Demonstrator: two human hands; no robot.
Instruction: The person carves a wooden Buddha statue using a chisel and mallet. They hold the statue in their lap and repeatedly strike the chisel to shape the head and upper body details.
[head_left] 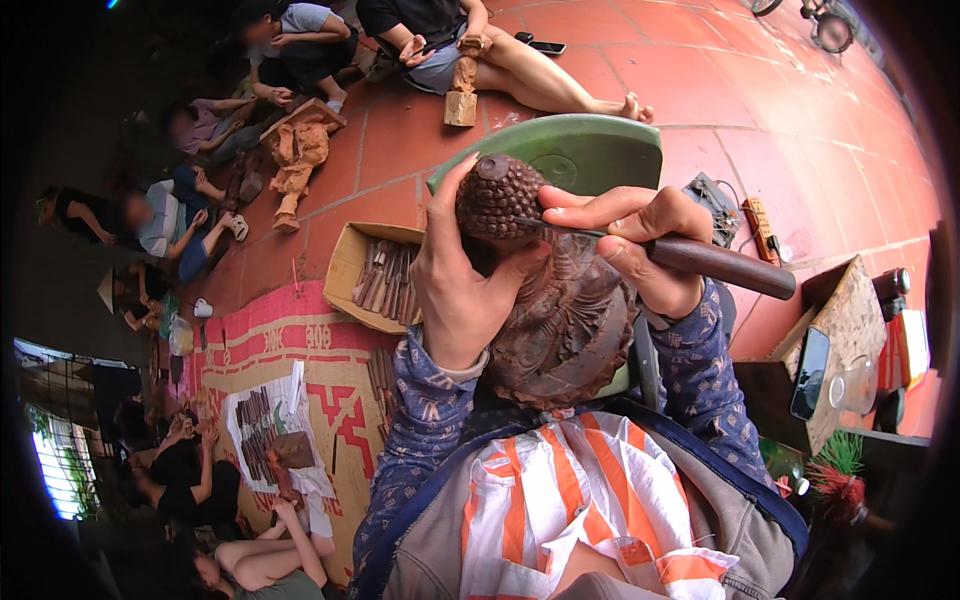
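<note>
A dark brown carved wooden statue [565,335] rests upright in front of my lap. Its rounded head [497,190] is covered in small knobs, and flowing relief lines run over the wider body below. My left hand [458,290] is wrapped round the head from the left, thumb across its lower side. In my right hand [655,240] is a carving chisel [722,267] with a dark wooden handle. The thin metal blade points left and meets the knobs on the head's right side, my fingers close along it. My left hand hides part of the statue.
Behind the statue stands a green plastic seat [600,150]. To the left, a cardboard box [345,255] holds several chisels, with more tools [255,425] on a patterned mat [345,400]. A phone [809,374] lies on a wooden box at right. Several people sit at left and ahead.
</note>
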